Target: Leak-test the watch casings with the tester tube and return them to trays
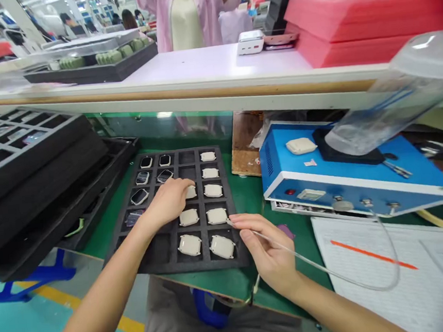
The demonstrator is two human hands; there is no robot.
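My left hand (170,199) reaches over a black foam tray (179,267), its fingers closed down at a cream watch case (191,192) in one of the middle cells; the thumb is hidden. More cream watch cases (216,216) fill the two right columns of cells. At the upper left of the tray sit watches with dark screens (139,196). My right hand (269,249) pinches the slim end of a clear thin tube (311,262), its tip close to the right column. The tube loops back to the front of a blue box (362,174).
On the blue box lie another cream case (301,146) and a tilted clear cylinder (387,105). Stacked foam trays (33,187) rise at the left. Printed sheets with an orange stick (372,254) lie right. A white shelf (197,65) crosses behind, with a person in pink beyond it.
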